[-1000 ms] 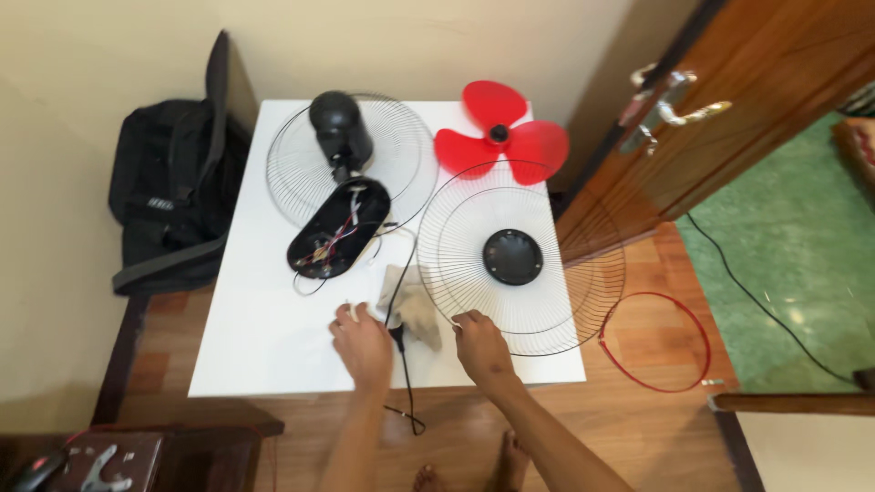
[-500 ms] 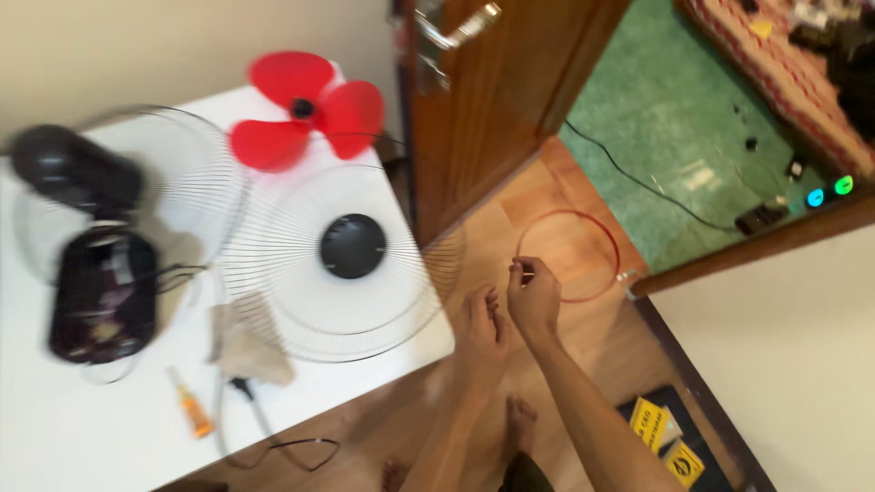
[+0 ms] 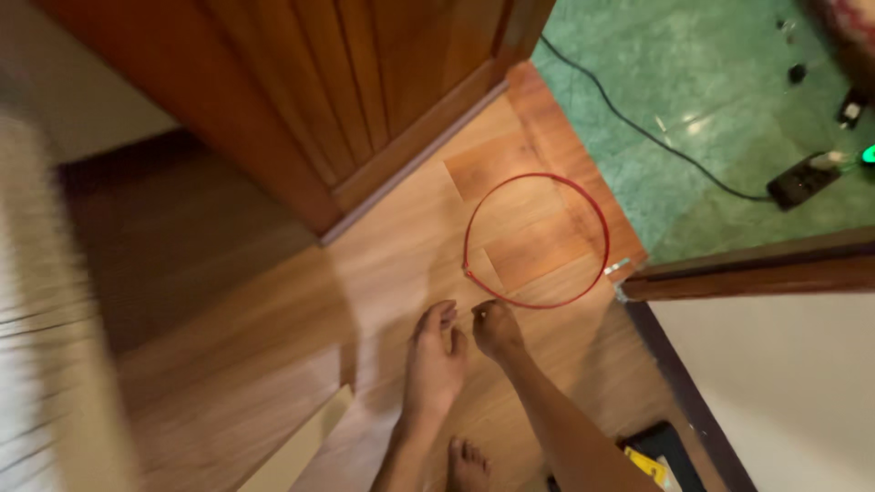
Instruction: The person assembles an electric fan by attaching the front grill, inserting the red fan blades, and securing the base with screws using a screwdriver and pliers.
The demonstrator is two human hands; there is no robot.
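Note:
A thin red ring [image 3: 536, 240] lies flat on the wooden floor by the doorway. My right hand [image 3: 497, 330] reaches down to its near rim with the fingers curled together. The fingertips are at or just short of the ring, and I cannot tell whether they grip it. My bare left foot [image 3: 434, 360] is planted just left of that hand, toes toward the ring. My other foot [image 3: 468, 465] shows at the bottom edge. My left hand is out of view.
An open wooden door [image 3: 365, 91] stands behind the ring. Beyond it, a green floor carries a black cable [image 3: 638, 128] and a power strip [image 3: 807, 178]. A white wall corner [image 3: 775, 364] is at right, a blurred white table edge [image 3: 36, 346] at left, a yellow-black object [image 3: 652, 460] at the bottom.
The view has swung right and down, off the table with the fan parts and onto the floor. My right hand has gone from the table to the red ring's rim.

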